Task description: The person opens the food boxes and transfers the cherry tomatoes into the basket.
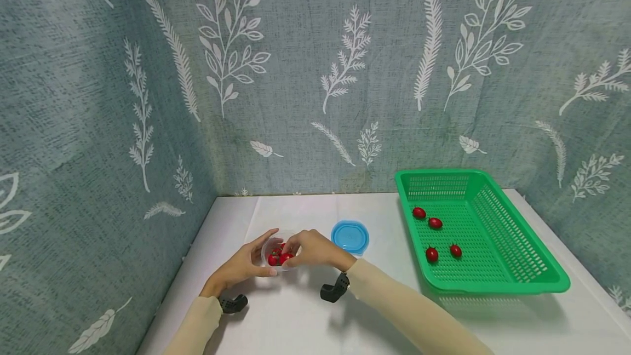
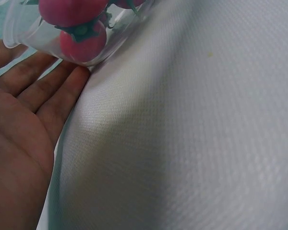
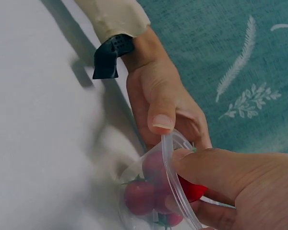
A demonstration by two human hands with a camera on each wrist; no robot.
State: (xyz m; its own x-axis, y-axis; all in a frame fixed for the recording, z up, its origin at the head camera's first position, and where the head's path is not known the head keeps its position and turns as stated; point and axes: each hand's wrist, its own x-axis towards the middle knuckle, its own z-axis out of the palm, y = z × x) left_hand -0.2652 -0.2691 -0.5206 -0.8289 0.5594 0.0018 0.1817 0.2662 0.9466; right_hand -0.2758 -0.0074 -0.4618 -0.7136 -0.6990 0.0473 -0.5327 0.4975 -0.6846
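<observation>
A round clear plastic container [image 1: 264, 255] stands on the white table, with several red cherry tomatoes [image 1: 273, 259] with green stems inside. My left hand [image 1: 241, 266] holds it from the left; in the right wrist view the thumb touches the container's rim [image 3: 168, 160]. Its fingers lie along the wall in the left wrist view. Reaching over the opening, my right hand [image 1: 317, 248] pinches a cherry tomato [image 3: 195, 191] between thumb and fingers at the container's mouth. Part of that tomato is hidden behind the fingers.
A blue plastic lid [image 1: 350, 237] lies on the table [image 1: 296, 316] right of the container. Farther right stands a green perforated basket [image 1: 493, 288] with several loose tomatoes [image 1: 435, 223] on its bottom. Patterned grey-green cloth [image 1: 296, 70] hangs behind and along the sides.
</observation>
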